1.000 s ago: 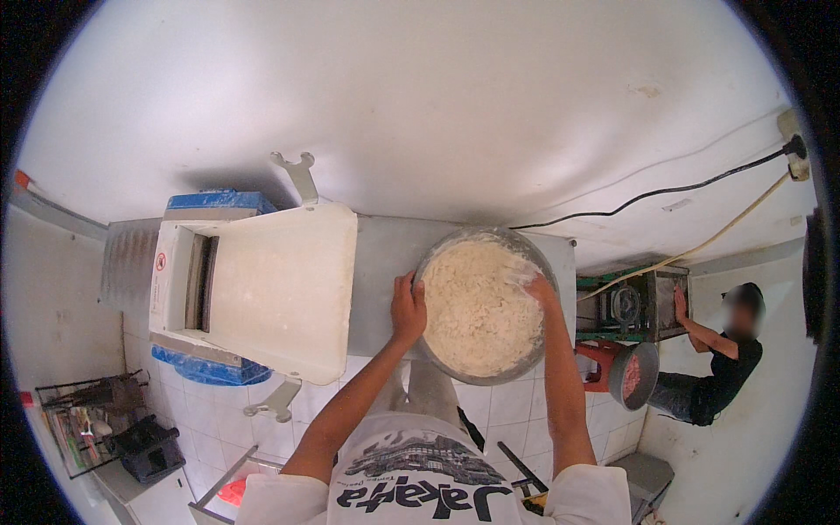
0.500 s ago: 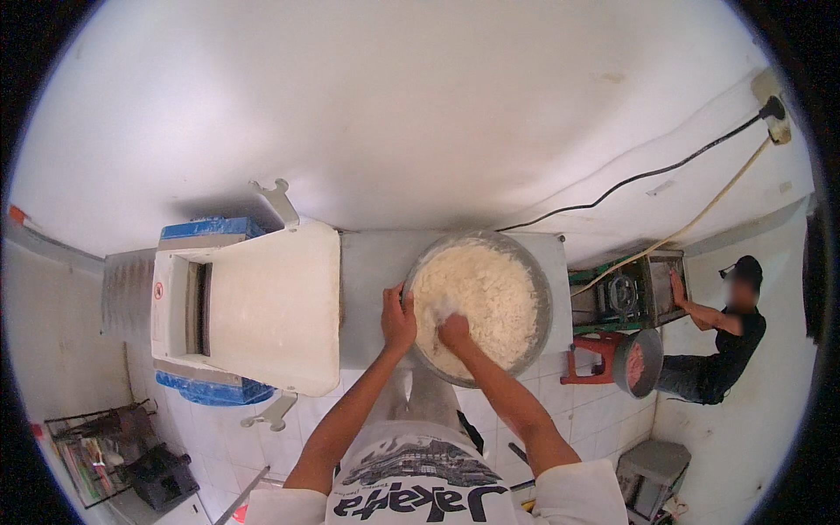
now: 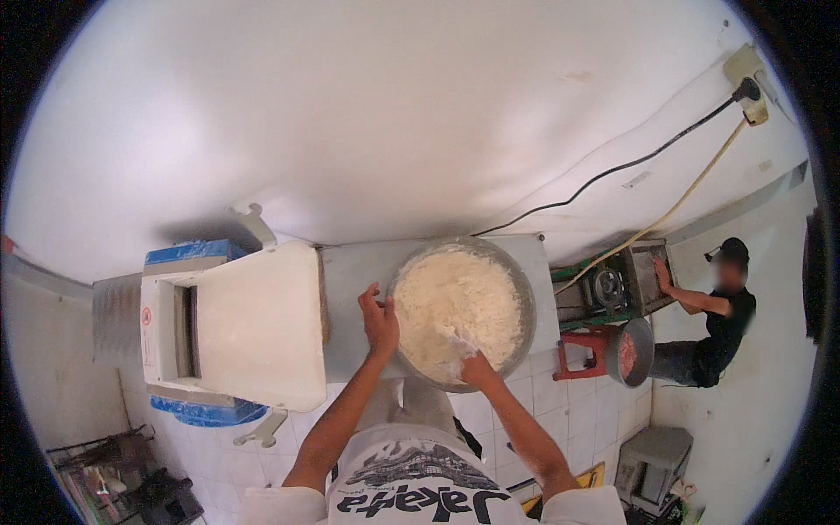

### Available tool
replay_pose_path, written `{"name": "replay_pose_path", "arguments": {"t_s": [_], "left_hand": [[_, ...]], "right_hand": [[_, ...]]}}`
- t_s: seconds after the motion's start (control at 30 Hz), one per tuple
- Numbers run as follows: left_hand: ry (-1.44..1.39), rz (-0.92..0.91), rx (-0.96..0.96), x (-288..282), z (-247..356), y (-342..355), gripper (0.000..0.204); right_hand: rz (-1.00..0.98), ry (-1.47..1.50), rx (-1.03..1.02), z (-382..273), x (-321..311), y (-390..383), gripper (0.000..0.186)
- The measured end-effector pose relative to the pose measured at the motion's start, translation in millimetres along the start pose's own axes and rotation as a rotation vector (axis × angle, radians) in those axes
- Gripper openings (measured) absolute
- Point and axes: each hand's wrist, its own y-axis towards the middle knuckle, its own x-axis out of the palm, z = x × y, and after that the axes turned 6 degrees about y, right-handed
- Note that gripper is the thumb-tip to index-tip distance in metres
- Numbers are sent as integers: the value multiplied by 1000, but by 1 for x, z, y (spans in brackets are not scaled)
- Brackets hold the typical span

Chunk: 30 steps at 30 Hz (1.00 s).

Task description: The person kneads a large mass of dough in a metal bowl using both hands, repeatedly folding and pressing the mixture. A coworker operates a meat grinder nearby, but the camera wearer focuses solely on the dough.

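the pale, crumbly dough mass (image 3: 455,306) fills a wide metal bowl (image 3: 523,289) that sits on a grey surface (image 3: 350,271), toward its right half and reaching close to the near edge. the right hand (image 3: 472,363) is dug into the near side of the mass, fingers buried in it, so whether that grip is clenched on a clump or loose cannot be told. the left hand (image 3: 378,319) rests against the bowl's left rim, fingers curled over the edge and grasping it to steady it.

just left of the bowl, a white boxy machine (image 3: 236,324) with a flat sloping top takes up the rest of the surface, with something blue (image 3: 197,254) behind and below it. a black cable (image 3: 612,171) and a yellowish hose (image 3: 691,188) run along the white wall. off to the right, well apart, another person (image 3: 713,315) in dark clothes leans on a metal machine (image 3: 626,280), near a red stool (image 3: 582,350).

the bowl looks heaped, so a hard push with the right hand could spill crumbs over the near rim onto the tiled floor (image 3: 542,402). since the bowl sits near the edge, losing the left-hand hold while pressing down might tip or slide it.
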Motion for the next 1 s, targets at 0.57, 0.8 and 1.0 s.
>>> {"name": "replay_pose_path", "arguments": {"t_s": [0.57, 0.8, 1.0], "left_hand": [[17, -127, 149, 20, -2, 23, 40], [9, -69, -1, 1, 6, 0, 39], [10, -52, 88, 12, 14, -1, 38]], "right_hand": [[370, 1156, 451, 236, 46, 131, 61], [-142, 276, 60, 109, 22, 168, 65], [-92, -103, -412, 144, 66, 8, 52]]}}
